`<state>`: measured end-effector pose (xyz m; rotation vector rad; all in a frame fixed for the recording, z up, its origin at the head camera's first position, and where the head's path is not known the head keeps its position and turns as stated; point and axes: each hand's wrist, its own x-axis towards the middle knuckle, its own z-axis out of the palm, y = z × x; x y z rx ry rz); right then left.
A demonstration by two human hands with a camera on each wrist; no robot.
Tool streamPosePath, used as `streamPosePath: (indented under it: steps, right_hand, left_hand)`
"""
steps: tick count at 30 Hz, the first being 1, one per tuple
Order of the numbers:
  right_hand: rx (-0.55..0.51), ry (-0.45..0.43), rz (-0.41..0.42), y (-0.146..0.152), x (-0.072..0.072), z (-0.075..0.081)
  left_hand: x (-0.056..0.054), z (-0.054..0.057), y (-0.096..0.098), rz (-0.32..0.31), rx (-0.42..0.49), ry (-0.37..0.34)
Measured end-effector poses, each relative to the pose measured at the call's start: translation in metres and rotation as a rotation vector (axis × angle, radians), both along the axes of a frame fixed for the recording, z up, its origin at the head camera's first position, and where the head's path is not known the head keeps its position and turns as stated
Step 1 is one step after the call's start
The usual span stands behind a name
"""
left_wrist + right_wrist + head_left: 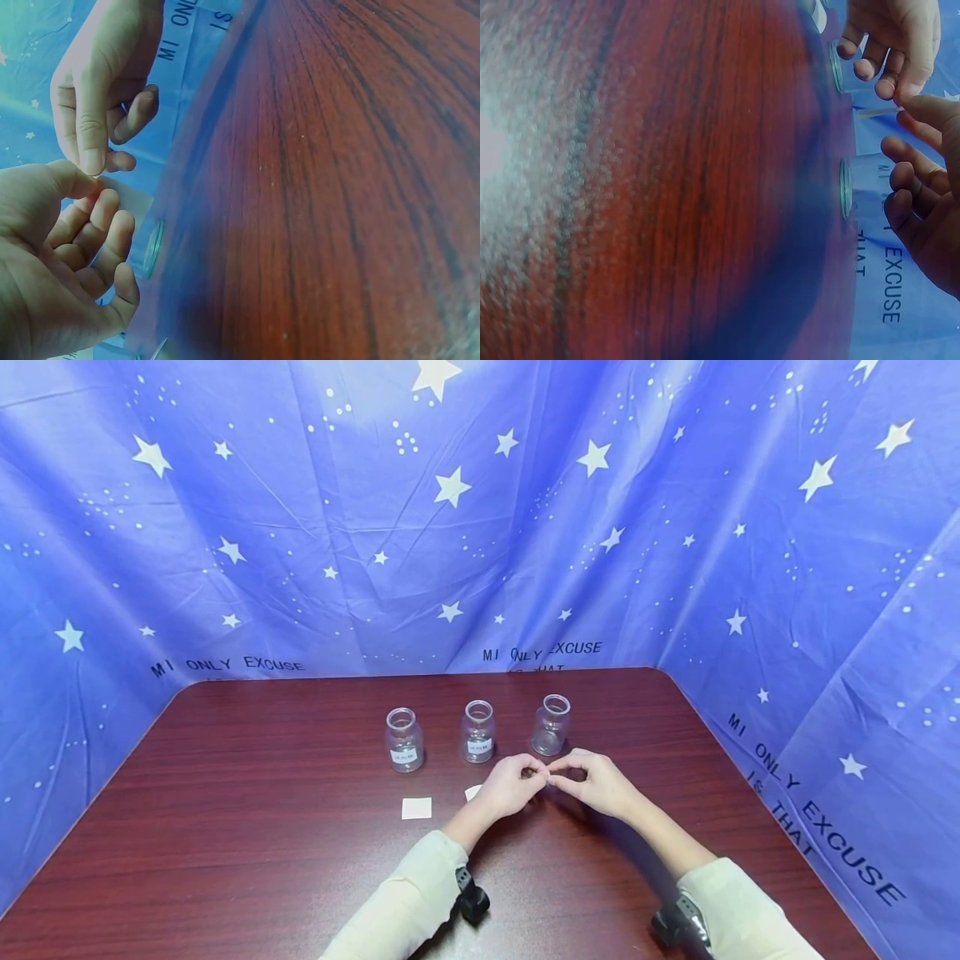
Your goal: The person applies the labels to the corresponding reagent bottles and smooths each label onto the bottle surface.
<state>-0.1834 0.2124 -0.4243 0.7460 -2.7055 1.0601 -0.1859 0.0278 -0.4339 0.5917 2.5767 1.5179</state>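
Close in front of the right-hand jar, my left hand (513, 785) and right hand (600, 783) meet fingertip to fingertip. Between them is a small white label (127, 199), pinched at its edge by thumb and forefinger of each hand. In the right wrist view the label (877, 112) shows only as a thin pale strip. The glass jar (551, 727) just beyond the hands shows no label. Two more open glass jars, one in the middle (478, 727) and one at the left (403, 735), each carry a white printed label on the front.
On the table (262, 843), a white paper square (416, 808) lies in front of the left jar. Another white piece (472, 792) is partly hidden by my left hand. A blue star-patterned curtain (337, 527) hangs along the table's far and side edges.
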Motion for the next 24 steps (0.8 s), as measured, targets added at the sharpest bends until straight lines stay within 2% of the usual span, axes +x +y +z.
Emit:
streamPosePath:
  steps: [6,9,12,16,21,24]
  right_hand:
    - [-0.029,0.070,0.011,0.0008,0.0001,-0.0028]
    - [-0.032,0.042,-0.004,0.0006,0.0004,-0.0008]
    - [-0.023,-0.024,-0.039,0.0005,0.0005,0.0018]
    - [-0.041,-0.087,-0.087,0.0018,-0.0012,0.0029]
    - [-0.075,-0.104,-0.121,0.0038,-0.0034,0.0031]
    - [-0.086,-0.115,-0.130,0.0044,-0.0036,0.0047]
  left_hand:
    - [0.0002,-0.0009,0.0002,0.007,-0.002,-0.001]
    - [-0.0004,-0.0013,0.0006,0.014,0.006,-0.019]
    - [-0.0009,-0.0016,0.0008,0.021,0.016,-0.032]
    - [-0.0001,-0.0008,0.0009,0.044,0.015,-0.013]
    - [0.0008,0.0007,0.0007,0.085,-0.039,0.020]
    - [0.0009,0.0018,0.0004,0.102,-0.075,0.007]
